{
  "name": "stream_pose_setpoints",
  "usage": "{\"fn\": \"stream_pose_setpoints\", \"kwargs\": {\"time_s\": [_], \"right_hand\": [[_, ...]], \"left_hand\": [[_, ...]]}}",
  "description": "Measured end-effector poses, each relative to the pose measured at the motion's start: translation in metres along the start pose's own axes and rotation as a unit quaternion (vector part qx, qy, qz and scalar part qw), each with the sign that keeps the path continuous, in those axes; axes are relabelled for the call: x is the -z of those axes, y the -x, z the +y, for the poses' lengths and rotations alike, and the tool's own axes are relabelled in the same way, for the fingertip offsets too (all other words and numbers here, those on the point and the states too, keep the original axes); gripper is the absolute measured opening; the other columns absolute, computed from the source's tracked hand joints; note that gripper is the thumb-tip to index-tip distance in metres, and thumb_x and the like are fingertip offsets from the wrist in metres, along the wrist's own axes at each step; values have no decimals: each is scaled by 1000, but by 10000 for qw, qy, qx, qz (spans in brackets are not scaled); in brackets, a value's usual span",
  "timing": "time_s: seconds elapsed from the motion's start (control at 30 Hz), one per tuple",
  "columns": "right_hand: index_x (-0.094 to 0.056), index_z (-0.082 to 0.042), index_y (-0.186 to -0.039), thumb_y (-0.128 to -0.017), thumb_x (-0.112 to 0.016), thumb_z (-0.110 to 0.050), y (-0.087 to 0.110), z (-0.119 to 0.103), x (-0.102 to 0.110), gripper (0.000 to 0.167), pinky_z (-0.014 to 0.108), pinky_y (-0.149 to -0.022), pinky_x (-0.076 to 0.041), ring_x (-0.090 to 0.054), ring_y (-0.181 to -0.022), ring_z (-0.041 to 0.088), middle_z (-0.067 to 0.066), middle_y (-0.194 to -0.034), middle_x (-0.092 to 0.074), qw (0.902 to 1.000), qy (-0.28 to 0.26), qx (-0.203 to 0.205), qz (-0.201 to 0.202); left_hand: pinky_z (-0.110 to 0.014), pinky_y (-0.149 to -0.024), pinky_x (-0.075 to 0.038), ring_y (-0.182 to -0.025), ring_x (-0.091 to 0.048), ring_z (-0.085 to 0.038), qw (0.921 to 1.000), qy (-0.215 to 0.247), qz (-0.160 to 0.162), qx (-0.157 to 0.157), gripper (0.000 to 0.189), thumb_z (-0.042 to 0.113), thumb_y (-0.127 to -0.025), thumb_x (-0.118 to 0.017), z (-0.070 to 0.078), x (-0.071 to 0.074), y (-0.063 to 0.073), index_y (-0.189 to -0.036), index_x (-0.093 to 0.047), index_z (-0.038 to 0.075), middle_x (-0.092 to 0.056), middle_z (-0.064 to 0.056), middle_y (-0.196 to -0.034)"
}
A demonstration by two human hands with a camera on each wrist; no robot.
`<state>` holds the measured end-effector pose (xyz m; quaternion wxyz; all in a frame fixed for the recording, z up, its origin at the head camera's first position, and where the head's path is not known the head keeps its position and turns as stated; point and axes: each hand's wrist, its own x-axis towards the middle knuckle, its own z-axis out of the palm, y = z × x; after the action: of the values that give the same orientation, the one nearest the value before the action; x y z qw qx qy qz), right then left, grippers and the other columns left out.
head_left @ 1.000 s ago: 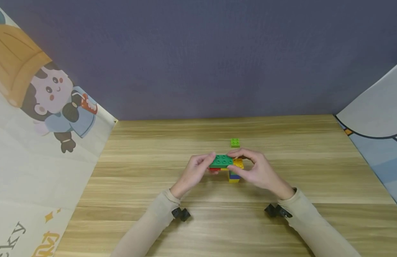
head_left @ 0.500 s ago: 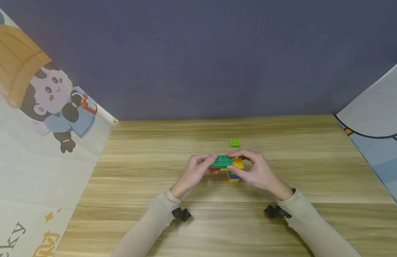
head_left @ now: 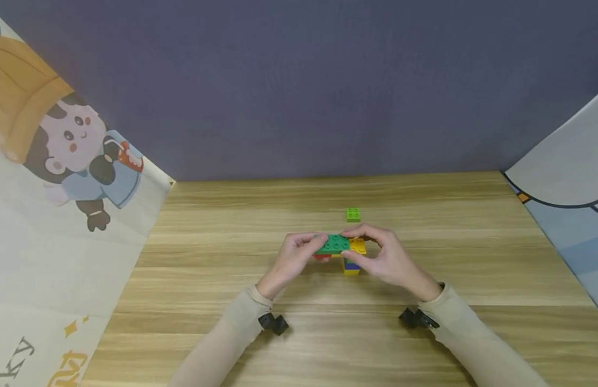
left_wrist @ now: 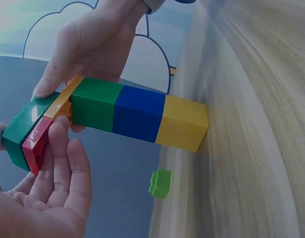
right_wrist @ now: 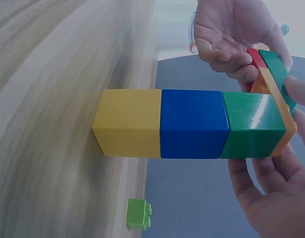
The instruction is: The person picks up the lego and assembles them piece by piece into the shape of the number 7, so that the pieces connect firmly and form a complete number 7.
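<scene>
A tower of toy bricks stands on the table: a yellow block point(left_wrist: 184, 124) at the bottom, then a blue block point(left_wrist: 140, 113) and a green block point(left_wrist: 97, 104). On top lies a flat orange brick point(head_left: 358, 245) that juts out to the left. A longer green brick point(head_left: 334, 244) sits over the orange brick's left part and over a flat red brick point(left_wrist: 36, 141). My left hand point(head_left: 293, 257) pinches the left end, thumb on the green brick, fingers beneath the red one. My right hand point(head_left: 391, 257) grips the longer green brick's right end between thumb and fingers.
A small lime-green brick point(head_left: 353, 215) lies behind the tower on the wooden table point(head_left: 221, 226). A dark blue-grey panel point(head_left: 299, 91) rises at the table's back edge. Printed sheets border the left and right sides.
My left thumb has slid slightly onto the studs of the longer green brick. The right hand and the tower look almost unmoved.
</scene>
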<state>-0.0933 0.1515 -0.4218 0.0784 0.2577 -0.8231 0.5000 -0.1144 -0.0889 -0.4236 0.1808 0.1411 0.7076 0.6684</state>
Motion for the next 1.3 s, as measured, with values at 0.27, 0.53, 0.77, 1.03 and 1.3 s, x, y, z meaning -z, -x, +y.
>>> {"fn": "stream_pose_setpoints", "kwargs": {"time_s": [0.27,0.53,0.77,1.03,1.3], "right_hand": [[-76,-13,-123,-89,-84,0,2,4,-3,37,24,-88,-59,-71,-103,8,6,-122,-78,9999,-111,75,81],[-75,-11,-124,-88,-84,3,2,6,-5,39,24,-89,-59,-71,-105,8,8,-123,-77,9995,-235,164,107],[-75,-9,-124,-88,-82,6,3,10,-7,39,24,-90,-60,-71,-106,7,10,-121,-77,9991,-327,240,126],[-75,-9,-123,-85,-83,10,3,10,-8,43,28,-91,-61,-71,-112,6,11,-123,-77,9983,-423,351,195],[-75,-10,-124,-85,-84,8,5,9,-9,44,27,-92,-60,-70,-113,6,9,-124,-77,9985,-377,335,213]], "left_hand": [[-47,-92,-63,-79,-72,-7,10000,32,-73,28,39,22,-109,-57,0,0,0,-129,-71,-8,-78,-25,-108],[-35,-85,-63,-85,-72,-10,9993,-239,-29,-274,39,23,-109,-55,-2,2,1,-131,-70,-6,-77,-25,-110],[-24,-68,-56,-82,-67,-31,9915,-821,-78,-1008,39,14,-102,-70,1,-1,2,-139,-66,1,-70,-19,-133],[-27,-79,-64,-93,-71,-14,9878,-827,-80,-1319,36,10,-100,-74,3,-7,4,-135,-68,4,-71,-17,-127],[-29,-80,-65,-96,-72,-17,9889,-783,-39,-1266,36,10,-99,-75,4,-8,6,-133,-70,2,-72,-17,-126]]}}
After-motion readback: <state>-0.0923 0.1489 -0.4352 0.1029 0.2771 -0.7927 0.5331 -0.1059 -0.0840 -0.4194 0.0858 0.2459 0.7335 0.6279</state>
